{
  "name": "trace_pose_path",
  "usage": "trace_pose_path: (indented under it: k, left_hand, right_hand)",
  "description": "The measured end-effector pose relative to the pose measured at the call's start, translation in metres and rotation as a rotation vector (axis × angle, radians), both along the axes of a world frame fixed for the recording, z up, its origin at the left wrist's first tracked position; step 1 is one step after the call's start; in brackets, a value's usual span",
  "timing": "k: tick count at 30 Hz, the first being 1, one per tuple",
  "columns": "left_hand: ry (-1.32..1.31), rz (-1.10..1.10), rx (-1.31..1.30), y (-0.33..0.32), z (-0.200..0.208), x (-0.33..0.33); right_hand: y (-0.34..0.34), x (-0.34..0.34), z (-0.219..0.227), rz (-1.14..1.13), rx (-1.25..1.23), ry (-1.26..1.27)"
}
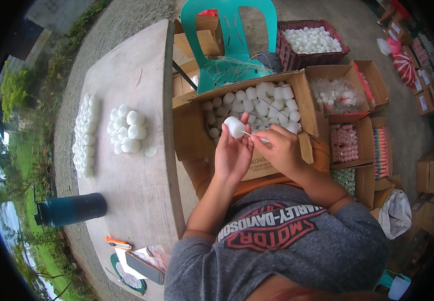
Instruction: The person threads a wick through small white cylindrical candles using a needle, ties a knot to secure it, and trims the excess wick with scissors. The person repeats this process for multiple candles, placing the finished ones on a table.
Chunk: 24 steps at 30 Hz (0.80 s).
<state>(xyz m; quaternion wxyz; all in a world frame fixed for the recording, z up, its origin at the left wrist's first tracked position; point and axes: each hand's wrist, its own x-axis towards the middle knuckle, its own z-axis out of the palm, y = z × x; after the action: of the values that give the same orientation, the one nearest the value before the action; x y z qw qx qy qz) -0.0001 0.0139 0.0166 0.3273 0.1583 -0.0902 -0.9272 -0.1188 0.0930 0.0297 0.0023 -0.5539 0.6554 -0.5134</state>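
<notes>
A small white rounded plastic piece (235,127), shaped like a little cup, is held at the fingertips of my left hand (234,155), palm up. My right hand (279,148) pinches a thin pale stick-like tool (247,133), whose tip meets the right side of the white piece. Whether the tip goes inside I cannot tell. Both hands are above an open cardboard box (297,80) on my lap, filled with loose white pieces (249,100) of the same kind. Some thin wires or strands lie among them.
On the table (136,205) to my left stand white pieces in two groups (87,133), a dark blue bottle (74,209), an orange cutter (118,243) and a phone (145,267). A teal chair (207,75), a maroon crate (302,61) and several cardboard boxes surround the lap box.
</notes>
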Motion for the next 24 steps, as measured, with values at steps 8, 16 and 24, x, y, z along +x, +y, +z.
trace_pose_path:
  k: [8,16,24]
  left_hand:
    - [-0.238,0.011,-0.264,0.015,0.005,-0.004]
    - [-0.200,0.016,-0.173,0.005,0.003,0.000]
    - [-0.219,0.015,-0.188,0.010,0.008,-0.002]
  right_hand:
    - [0.000,-0.001,-0.001,-0.041,-0.040,0.185]
    - [0.000,0.000,0.003,0.065,-0.088,-0.071]
    - [-0.003,-0.005,-0.003,0.059,-0.141,0.027]
